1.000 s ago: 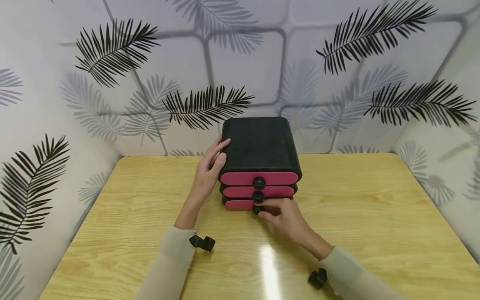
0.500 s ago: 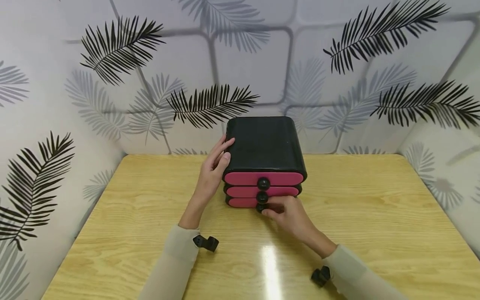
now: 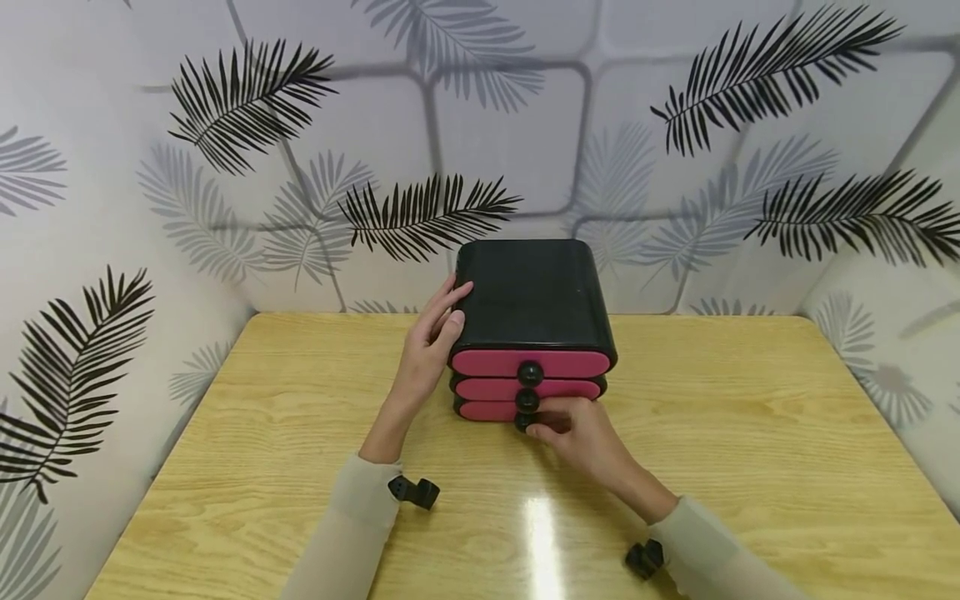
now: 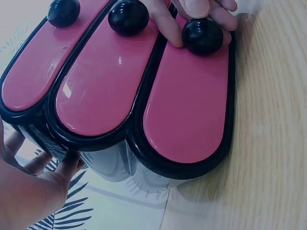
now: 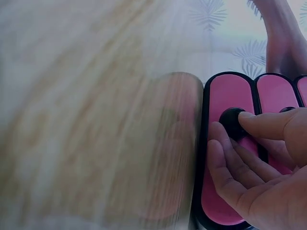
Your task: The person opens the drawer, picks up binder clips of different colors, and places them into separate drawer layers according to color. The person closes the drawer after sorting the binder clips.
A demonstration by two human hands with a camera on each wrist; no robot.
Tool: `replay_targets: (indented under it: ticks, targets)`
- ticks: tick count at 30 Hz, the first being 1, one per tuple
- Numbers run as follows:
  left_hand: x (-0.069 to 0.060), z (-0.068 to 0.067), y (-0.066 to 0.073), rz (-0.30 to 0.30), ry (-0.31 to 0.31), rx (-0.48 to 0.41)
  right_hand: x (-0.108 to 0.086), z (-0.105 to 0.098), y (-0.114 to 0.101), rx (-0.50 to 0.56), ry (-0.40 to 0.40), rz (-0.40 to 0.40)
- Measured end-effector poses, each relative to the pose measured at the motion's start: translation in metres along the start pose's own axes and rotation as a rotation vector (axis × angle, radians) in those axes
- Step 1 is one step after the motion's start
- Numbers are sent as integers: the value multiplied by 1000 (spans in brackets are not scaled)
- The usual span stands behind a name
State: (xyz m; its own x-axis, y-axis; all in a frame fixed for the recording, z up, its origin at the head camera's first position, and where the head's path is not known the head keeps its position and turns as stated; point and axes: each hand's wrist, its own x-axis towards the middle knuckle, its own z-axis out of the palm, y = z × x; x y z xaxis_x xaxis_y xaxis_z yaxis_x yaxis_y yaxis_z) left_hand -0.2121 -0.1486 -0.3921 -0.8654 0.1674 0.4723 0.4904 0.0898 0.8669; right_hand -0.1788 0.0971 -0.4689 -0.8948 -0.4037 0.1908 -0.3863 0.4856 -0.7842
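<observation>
A small black cabinet (image 3: 532, 292) with three stacked pink drawers stands on the wooden table. Each drawer front carries a round black knob. My right hand (image 3: 585, 437) pinches the knob (image 4: 202, 37) of the bottom drawer (image 4: 189, 110) between thumb and fingers; in the right wrist view the thumb lies on this knob (image 5: 232, 122). That drawer front sits about level with its black rim. Against the cabinet's left side my left hand (image 3: 423, 350) rests with fairly straight fingers, its thumb by the top edge. Its fingertips are partly hidden in the left wrist view.
The light wooden table (image 3: 300, 417) spreads around the cabinet on both sides and in front. A wall (image 3: 510, 133) with a leaf pattern rises behind the table's far edge. Black wrist cameras (image 3: 414, 492) sit at both sleeves.
The bottom drawer's front has moved in slightly, with my right hand still on its knob. The left hand stays on the cabinet's side. The head view has shifted a little.
</observation>
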Motion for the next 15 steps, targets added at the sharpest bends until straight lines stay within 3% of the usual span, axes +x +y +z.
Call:
replay_targets:
  ticks: [12,15]
  targets:
    - [-1,0,-1,13,-8,1,-4,-4,-2,36,-51,27]
    - [1,-2,-17,27,-4,6,-6,-9,-3,59,-65,24]
